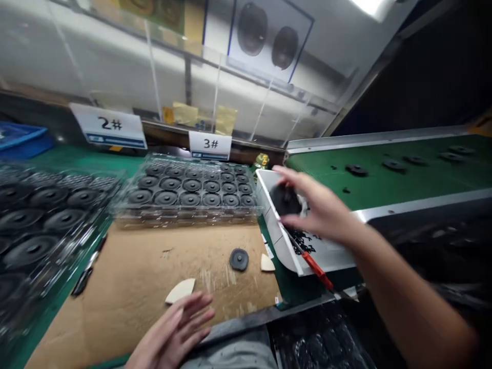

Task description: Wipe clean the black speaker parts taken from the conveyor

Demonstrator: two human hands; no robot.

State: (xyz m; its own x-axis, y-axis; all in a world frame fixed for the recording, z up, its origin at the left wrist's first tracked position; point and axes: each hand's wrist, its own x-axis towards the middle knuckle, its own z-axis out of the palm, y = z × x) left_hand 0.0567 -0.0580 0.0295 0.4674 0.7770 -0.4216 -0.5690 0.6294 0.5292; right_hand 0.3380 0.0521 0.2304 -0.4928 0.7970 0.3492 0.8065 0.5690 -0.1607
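My right hand (325,209) grips a round black disc (285,199) between thumb and fingers, over a white bin (277,237). Small black scraps (303,242) lie inside that bin, and a red-handled tool (317,270) leans across its near rim. Low in the view, my left hand (179,325) is held with fingers stretched out and nothing in it, at the near edge of a cardboard sheet (130,266). On the cardboard rest another black disc (239,260) with a raised centre, a cream wedge (181,291) near my left fingertips, and a smaller cream wedge (267,263).
Behind the cardboard stands a clear tray (188,218) of black discs; a second clear tray (77,238) is at left. A black pen-like tool (86,271) lies between. Several black parts sit on the green conveyor (315,164) at right. A blue bin (26,146) stands far left.
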